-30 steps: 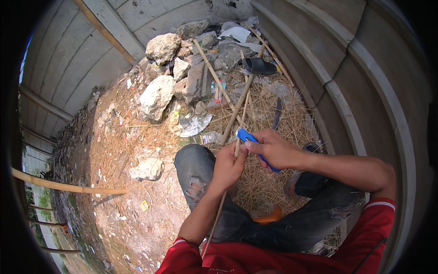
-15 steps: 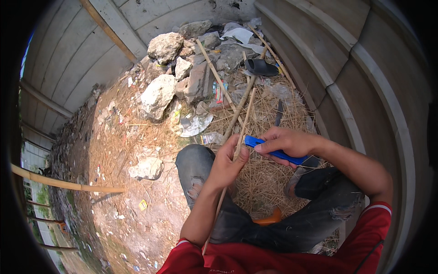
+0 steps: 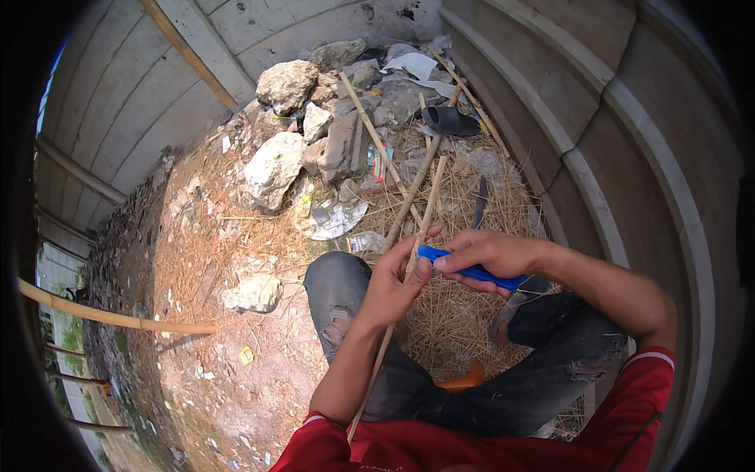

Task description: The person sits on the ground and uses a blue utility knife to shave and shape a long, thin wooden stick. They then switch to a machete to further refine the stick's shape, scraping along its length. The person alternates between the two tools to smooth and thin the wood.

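Note:
A thin bamboo strip (image 3: pixel 430 201) runs slanting from my lap up past my knees. My left hand (image 3: pixel 395 277) is closed around it near its middle. In my right hand (image 3: pixel 494 258) is a blue utility knife (image 3: pixel 489 275), its front end against the strip beside my left thumb. The cutter's blade is too small to make out. Beyond my right hand, a long dark knife blade (image 3: pixel 480 203) lies on the straw. Something orange (image 3: pixel 464 376), curved like a handle, shows between my legs.
Straw and shavings (image 3: pixel 448 318) cover the ground. Pale rocks (image 3: pixel 274 168), bamboo poles (image 3: pixel 370 126) and a black sandal (image 3: pixel 452 120) lie ahead. A ridged concrete wall (image 3: pixel 566 102) stands close on my right. Another bamboo pole (image 3: pixel 118 316) juts in from the left.
The utility knife and my right hand have shifted slightly left, with the knife's front end now at the strip. The strip's far end has tilted a little to the right.

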